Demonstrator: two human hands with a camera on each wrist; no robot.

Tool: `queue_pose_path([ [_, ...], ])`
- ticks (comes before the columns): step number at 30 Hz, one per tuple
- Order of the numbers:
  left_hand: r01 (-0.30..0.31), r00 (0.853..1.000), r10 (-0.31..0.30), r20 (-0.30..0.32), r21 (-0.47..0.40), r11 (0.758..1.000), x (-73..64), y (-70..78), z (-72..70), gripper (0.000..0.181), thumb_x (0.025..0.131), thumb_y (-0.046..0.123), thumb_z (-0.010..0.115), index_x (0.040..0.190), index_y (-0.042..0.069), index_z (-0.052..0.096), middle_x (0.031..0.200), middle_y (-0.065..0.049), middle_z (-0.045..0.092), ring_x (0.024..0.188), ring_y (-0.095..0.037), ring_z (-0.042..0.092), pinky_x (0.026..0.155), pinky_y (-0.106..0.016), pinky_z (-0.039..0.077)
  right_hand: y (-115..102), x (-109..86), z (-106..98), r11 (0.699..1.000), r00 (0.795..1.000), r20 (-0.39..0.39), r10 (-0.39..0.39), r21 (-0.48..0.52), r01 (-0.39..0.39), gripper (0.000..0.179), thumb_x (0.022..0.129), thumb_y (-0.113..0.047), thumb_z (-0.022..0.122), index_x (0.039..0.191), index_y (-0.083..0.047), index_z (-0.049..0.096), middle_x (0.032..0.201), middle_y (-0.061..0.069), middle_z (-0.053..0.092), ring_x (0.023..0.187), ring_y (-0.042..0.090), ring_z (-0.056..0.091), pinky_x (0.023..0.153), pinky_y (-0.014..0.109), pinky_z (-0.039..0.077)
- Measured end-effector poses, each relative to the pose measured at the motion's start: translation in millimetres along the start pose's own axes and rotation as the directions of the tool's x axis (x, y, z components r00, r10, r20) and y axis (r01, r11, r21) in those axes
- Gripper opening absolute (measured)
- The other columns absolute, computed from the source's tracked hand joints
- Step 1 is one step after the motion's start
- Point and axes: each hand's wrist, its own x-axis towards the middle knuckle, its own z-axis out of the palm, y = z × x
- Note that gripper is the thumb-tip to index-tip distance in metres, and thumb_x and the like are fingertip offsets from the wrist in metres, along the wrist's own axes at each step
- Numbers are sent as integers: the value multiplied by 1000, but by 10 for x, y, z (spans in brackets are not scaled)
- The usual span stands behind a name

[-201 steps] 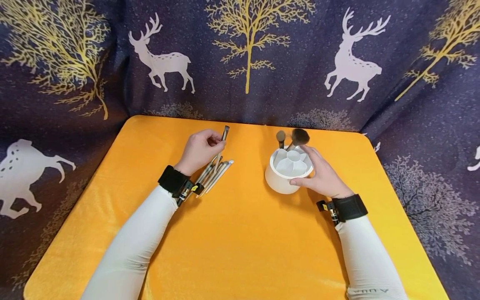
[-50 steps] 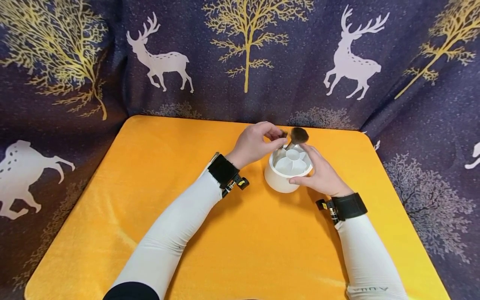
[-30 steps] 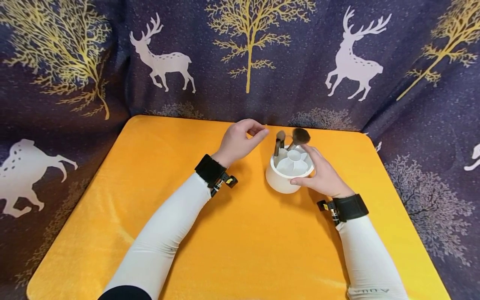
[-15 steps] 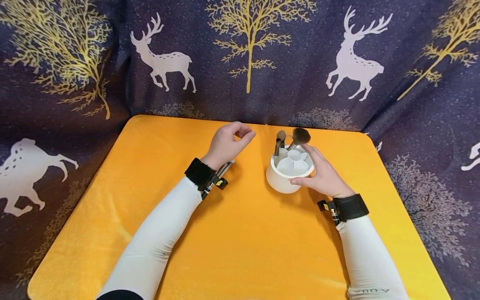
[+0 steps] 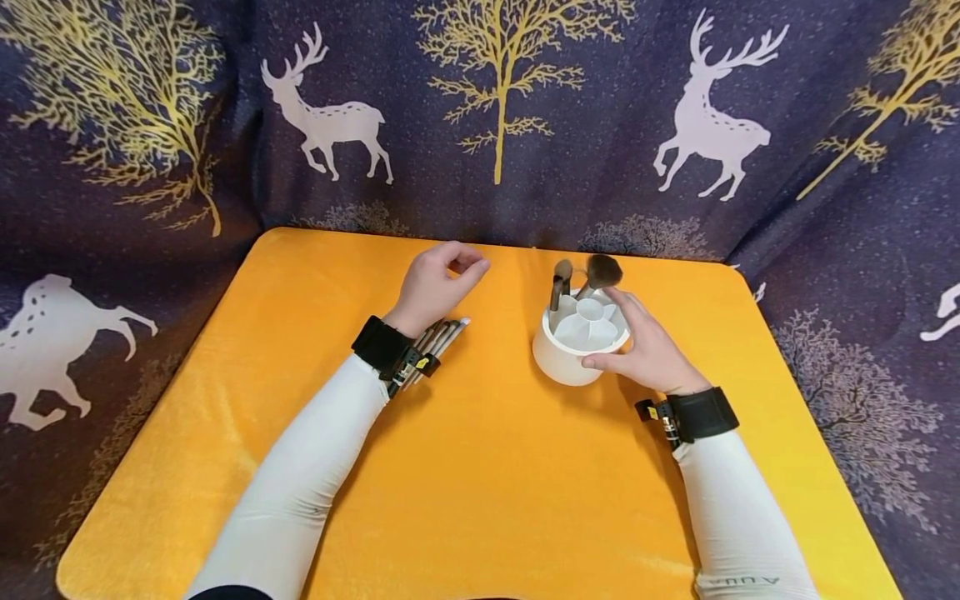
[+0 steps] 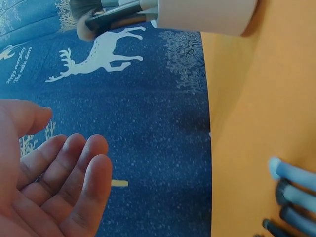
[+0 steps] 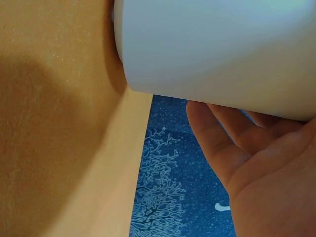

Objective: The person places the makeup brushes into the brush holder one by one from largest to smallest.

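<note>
A round white brush holder point(image 5: 567, 362) with petal-shaped compartments stands on the table, three makeup brushes upright in it. One is a large fluffy brush point(image 5: 603, 272); beside it are a smaller rounded brush point(image 5: 563, 271) and a short flat one point(image 5: 556, 293). My right hand point(image 5: 651, 346) holds the holder's right side, thumb in front and fingers behind. With nothing in it, my left hand point(image 5: 438, 287) hovers above the table, its fingers loosely bent in the left wrist view. Below that wrist lie several loose makeup brushes point(image 5: 448, 335), partly hidden by the wristband.
An orange cloth covers the table point(image 5: 465, 500). Behind and at both sides hangs a dark blue curtain point(image 5: 450, 200) printed with deer and trees, close to the table's back edge.
My left hand picked up a flat brush, placed it in the holder, let go and moved back left towards the loose brushes. The right hand has stayed on the holder.
</note>
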Motion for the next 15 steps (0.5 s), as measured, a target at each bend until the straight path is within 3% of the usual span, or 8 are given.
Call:
queue_pose_path([
  [15,89,996,-90,27,35,995,-166,-227,-174,24,108,32,76,118,10,79,110,-5,77,101,-24,69,93,-42,55,-8,1,1,1000,1000,2,14,4,-14,122,83,-36,101,178,-19,26,176,18,35,154,47,42,119,76,35],
])
